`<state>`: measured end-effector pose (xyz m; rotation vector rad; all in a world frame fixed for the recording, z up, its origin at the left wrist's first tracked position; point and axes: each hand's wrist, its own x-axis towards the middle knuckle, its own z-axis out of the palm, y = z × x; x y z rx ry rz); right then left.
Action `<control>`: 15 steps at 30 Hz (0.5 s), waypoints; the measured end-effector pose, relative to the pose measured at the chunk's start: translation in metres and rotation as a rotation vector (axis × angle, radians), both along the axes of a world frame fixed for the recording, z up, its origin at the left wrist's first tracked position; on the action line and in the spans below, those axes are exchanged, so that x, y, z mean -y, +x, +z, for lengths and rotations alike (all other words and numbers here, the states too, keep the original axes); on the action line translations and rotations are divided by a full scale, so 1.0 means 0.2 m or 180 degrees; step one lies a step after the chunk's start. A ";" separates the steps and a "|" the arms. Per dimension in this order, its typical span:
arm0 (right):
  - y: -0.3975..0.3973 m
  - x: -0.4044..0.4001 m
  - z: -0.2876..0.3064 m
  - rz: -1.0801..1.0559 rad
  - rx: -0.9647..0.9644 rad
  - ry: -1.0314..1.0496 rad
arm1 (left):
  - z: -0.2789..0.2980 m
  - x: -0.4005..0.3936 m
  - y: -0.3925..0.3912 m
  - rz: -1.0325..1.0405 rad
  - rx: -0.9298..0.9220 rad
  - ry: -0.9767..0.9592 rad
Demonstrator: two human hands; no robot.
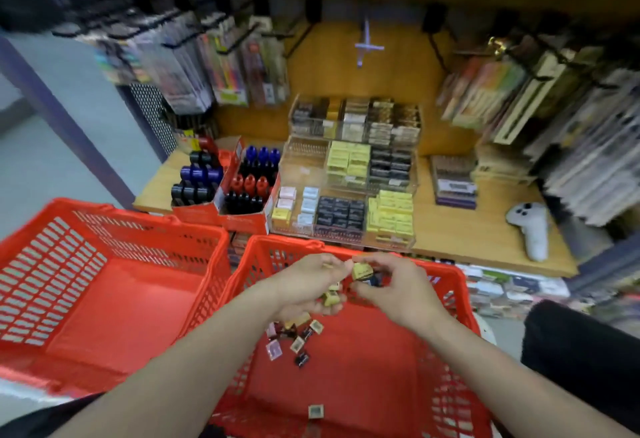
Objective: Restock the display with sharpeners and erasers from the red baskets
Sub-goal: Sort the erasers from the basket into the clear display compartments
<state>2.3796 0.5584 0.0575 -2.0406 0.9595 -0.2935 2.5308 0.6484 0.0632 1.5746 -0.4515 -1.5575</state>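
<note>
Head view, right hand [391, 290] pinching yellow eraser [361, 270]

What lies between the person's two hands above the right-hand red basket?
In the head view, a small yellow packet lies between the left hand and right hand, above the red basket.

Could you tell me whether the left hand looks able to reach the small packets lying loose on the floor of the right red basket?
Probably yes: the loose packets lie uncovered just below the left hand, though it already holds a few small packets.
</note>
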 end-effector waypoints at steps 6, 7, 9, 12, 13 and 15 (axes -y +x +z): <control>-0.05 0.04 0.49 0.0224 0.0135 -0.0374 | 0.38 0.06 -0.04 -0.0130 0.0414 -0.0424; -0.06 0.06 0.53 0.0079 0.0259 -0.0051 | 0.40 0.07 -0.04 -0.0029 0.0358 -0.0511; -0.07 0.10 0.60 -0.0550 0.0762 0.1166 | 0.43 0.08 -0.02 0.0306 0.0179 -0.0655; -0.11 0.21 0.65 -0.1579 0.1685 0.3244 | 0.45 0.14 0.00 0.0811 -0.0059 -0.0650; -0.12 0.24 0.65 -0.1707 0.1786 0.3613 | 0.46 0.16 0.00 0.0979 -0.0171 -0.0616; -0.12 0.30 0.64 -0.1810 0.1807 0.3860 | 0.46 0.21 -0.01 0.1252 -0.0400 -0.0502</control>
